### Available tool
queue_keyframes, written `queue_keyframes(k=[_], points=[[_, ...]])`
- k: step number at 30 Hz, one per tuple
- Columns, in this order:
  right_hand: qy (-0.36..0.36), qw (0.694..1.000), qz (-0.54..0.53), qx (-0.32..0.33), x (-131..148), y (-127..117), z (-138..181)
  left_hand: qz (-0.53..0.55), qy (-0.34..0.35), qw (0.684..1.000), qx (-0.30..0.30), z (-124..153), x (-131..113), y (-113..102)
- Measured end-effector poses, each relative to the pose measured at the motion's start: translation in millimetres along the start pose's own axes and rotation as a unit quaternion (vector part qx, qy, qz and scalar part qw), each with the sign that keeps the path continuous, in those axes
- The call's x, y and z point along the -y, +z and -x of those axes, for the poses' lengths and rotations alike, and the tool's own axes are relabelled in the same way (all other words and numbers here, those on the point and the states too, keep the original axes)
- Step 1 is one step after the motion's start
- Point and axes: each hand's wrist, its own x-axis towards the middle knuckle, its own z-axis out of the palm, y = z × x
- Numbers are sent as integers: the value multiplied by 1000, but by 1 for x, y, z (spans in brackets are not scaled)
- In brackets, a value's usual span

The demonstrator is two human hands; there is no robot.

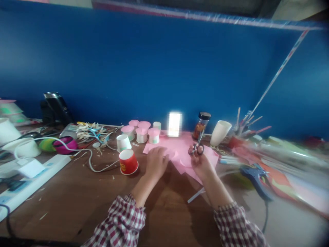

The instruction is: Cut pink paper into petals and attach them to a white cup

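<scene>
My right hand [202, 165] is closed on a pair of scissors [197, 149], with the dark handle loops at the fingers and the blades pointing up and away. Sheets of pink paper [186, 144] lie on the table beneath both hands. At the left edge of the paper is my left hand [157, 162], slightly blurred, palm down with its fingers apart and nothing visible in them. Just left of it stands an upside-down red paper cup [128, 162]. Several small white cups topped with pink discs [142, 131] are grouped behind.
A blue glue gun [257, 178] lies to the right, near blurred paper and plastic. Behind the paper stand a jar [201, 126] with a black lid and a white cup [220, 133]. A power strip [55, 169] with a white cable, and a dark flask [58, 108], are on the left.
</scene>
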Motion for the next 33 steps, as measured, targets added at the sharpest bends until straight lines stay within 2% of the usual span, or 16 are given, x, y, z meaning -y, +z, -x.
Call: queue_keyframes(k=[3, 6, 10, 18, 26, 33], points=[[26, 999, 2, 19, -5, 4, 4, 184, 33, 982, 26, 6, -14, 4], [21, 998, 38, 49, -11, 7, 9, 260, 14, 964, 55, 11, -25, 5], [6, 995, 70, 65, -14, 8, 11, 339, 29, 933, 114, 13, -32, 1], [7, 996, 64, 65, -14, 8, 11, 347, 16, 936, 49, 12, -28, 6], [-7, 992, 101, 76, -18, 7, 11, 285, 16, 958, 36, 12, -25, 9], [-8, 992, 107, 73, -16, 7, 11, 294, 1, 956, 3, 10, -21, 10]])
